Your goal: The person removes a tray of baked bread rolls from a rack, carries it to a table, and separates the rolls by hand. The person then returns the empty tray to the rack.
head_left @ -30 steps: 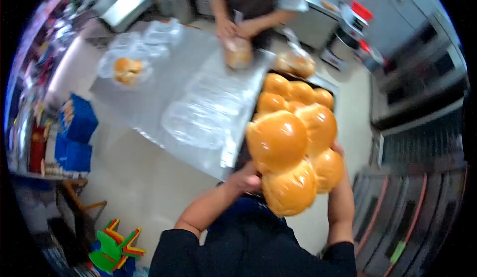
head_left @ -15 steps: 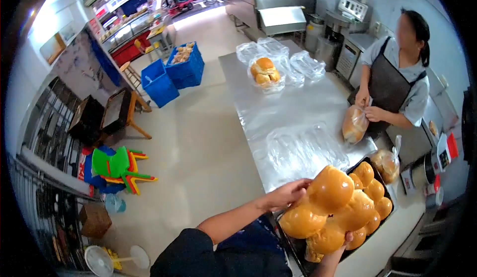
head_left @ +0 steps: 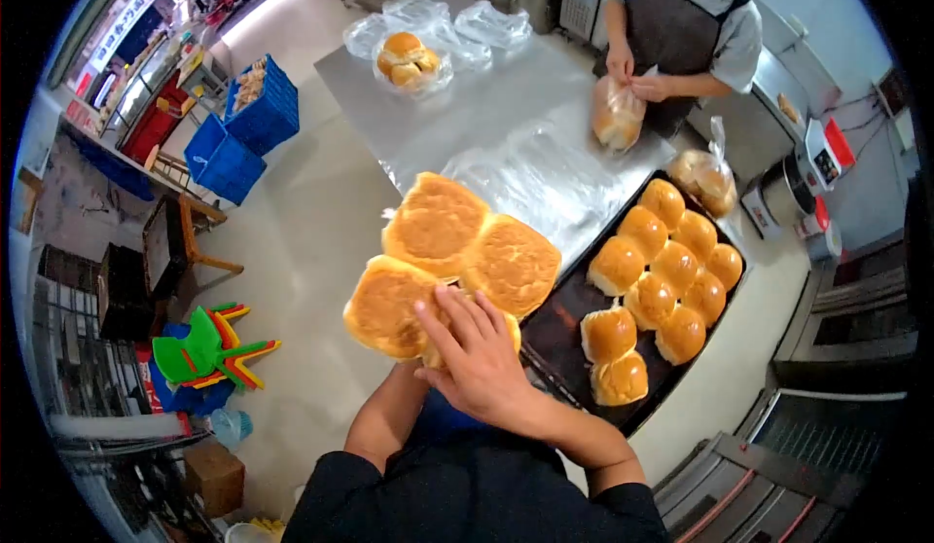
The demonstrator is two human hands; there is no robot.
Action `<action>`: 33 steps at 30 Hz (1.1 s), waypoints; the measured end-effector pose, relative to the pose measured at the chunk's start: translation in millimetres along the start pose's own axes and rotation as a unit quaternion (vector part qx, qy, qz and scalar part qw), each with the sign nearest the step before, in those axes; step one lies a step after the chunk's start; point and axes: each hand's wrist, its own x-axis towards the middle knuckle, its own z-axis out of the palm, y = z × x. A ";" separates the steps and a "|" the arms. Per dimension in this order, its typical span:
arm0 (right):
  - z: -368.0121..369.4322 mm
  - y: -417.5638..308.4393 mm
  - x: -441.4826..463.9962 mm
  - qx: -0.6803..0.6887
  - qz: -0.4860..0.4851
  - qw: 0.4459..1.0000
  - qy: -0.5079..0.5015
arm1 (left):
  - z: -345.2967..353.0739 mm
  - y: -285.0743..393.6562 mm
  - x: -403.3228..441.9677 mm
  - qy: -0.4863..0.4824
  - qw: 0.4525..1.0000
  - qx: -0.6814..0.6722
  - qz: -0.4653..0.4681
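Note:
A joined cluster of buns (head_left: 428, 217) is turned over in front of me, its flat golden-brown undersides facing up. My right hand (head_left: 477, 358) lies palm down across the near part, fingers stretched over the buns, holding them from above. My left forearm (head_left: 384, 421) reaches under the cluster; the left hand supports it from below and is hidden by the bread. To the right, a black baking tray (head_left: 559, 334) holds more glossy round buns (head_left: 671, 266), with bare dark metal on its left side.
Clear plastic bags (head_left: 530, 178) lie on the steel table (head_left: 360, 86); bagged buns (head_left: 407, 64) stand at its far side. Across the table, a co-worker (head_left: 681, 27) grips a bag of bread (head_left: 618, 115). Another tied bag (head_left: 705, 178) sits behind the tray. Blue crates (head_left: 224, 159) and stacked chairs (head_left: 199, 353) stand left.
The bun cluster has come off the tray, moved left, and been flipped from glossy tops to undersides. My right hand now lies on top, the left beneath. The view has swung right and down.

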 end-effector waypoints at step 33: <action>108.7 196.8 5.4 0.303 0.214 0.929 -0.006 | -88.4 84.8 -31.1 0.059 0.990 -0.006 0.129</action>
